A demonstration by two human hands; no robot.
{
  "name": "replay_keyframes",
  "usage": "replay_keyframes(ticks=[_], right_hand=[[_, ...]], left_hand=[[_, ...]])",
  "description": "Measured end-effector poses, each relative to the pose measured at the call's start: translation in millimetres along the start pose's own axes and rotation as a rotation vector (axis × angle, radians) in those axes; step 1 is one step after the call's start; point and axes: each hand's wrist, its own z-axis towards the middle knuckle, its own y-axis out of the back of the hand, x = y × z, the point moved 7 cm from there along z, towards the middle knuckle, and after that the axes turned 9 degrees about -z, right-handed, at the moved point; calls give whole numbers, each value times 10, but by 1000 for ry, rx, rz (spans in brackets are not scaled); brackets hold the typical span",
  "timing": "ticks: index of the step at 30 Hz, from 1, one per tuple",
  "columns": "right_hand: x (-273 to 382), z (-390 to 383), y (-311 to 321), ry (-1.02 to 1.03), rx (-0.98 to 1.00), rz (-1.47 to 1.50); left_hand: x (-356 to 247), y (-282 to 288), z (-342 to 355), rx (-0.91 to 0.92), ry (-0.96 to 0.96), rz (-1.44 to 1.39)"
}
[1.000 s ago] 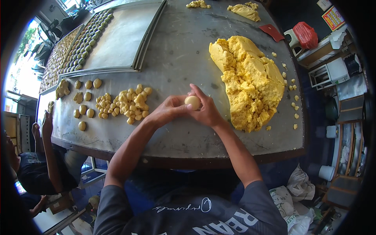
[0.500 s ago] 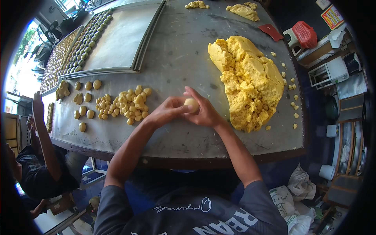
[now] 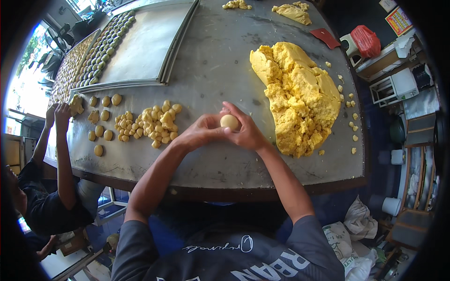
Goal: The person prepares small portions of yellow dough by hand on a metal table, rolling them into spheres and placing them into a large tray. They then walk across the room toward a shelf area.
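Left hand (image 3: 202, 133) and right hand (image 3: 248, 136) cupped together over metal table (image 3: 211, 75), loosely closed round pale dough ball (image 3: 229, 122), top of it peeking out between them. Huge crumbly yellow dough mass (image 3: 304, 103) off to right, heap of small dough lumps (image 3: 161, 122) off to left. Co-worker's hands (image 3: 62, 114) further left, near flattened brownish dough piece (image 3: 76, 106). Tray (image 3: 140, 47) behind, partly filled.
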Motion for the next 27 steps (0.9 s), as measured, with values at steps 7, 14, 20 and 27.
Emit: replay_keyframes(ticks=[7,14,20,27], right_hand=[[-1,-10,-5,-75,15,43],[37,-4,-16,16,16,-62],[54,-20,-24,157,-68,-219],[131,-49,8,217,-78,-283]], left_hand=[[3,21,7,-37,61,8],[-55,9,4,-80,17,45],[-33,12,2,-68,3,131],[-32,-20,41,-64,-10,129]])
